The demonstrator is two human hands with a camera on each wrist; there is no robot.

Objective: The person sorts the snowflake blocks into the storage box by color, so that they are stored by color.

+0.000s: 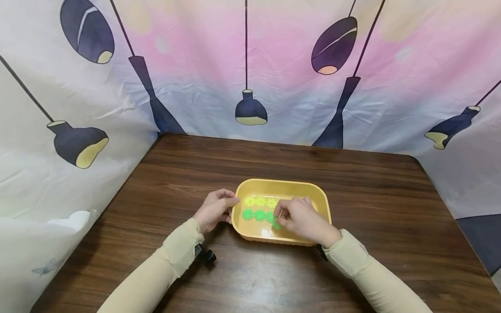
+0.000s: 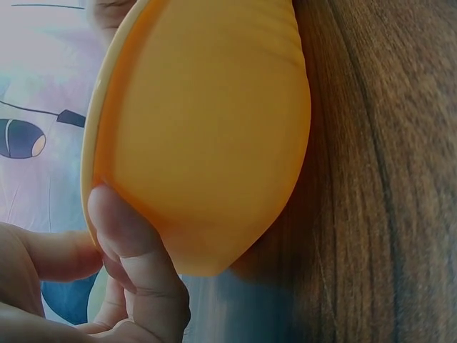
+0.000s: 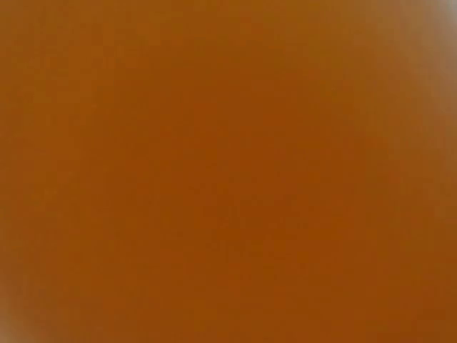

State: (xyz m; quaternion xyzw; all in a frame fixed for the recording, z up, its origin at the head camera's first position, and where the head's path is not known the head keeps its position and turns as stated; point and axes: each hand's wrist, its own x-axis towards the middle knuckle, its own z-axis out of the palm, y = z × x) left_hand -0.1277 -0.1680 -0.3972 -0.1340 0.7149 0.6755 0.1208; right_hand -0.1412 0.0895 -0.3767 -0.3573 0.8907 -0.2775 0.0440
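A yellow plastic tray (image 1: 282, 186) with rounded corners sits on the table. My left hand (image 1: 215, 209) grips its left rim; in the left wrist view the thumb and fingers (image 2: 128, 221) pinch the wall at one end. Inside, several yellow flower-shaped pieces (image 1: 260, 201) lie in a row behind a row of green flower-shaped pieces (image 1: 260, 215). Over the tray's right half, my right hand (image 1: 303, 218) bends down and pinches a green flower-shaped piece (image 1: 276, 225) at the end of the row. That hand hides the floor of the tray beneath it. Blurred orange-yellow fills the right wrist view.
The tray stands on a dark wood-grain table (image 1: 375, 191). Fabric printed with hanging lamps (image 1: 250, 108) rises behind the table and along its sides. A black camera strap (image 1: 205, 255) shows at the left wrist.
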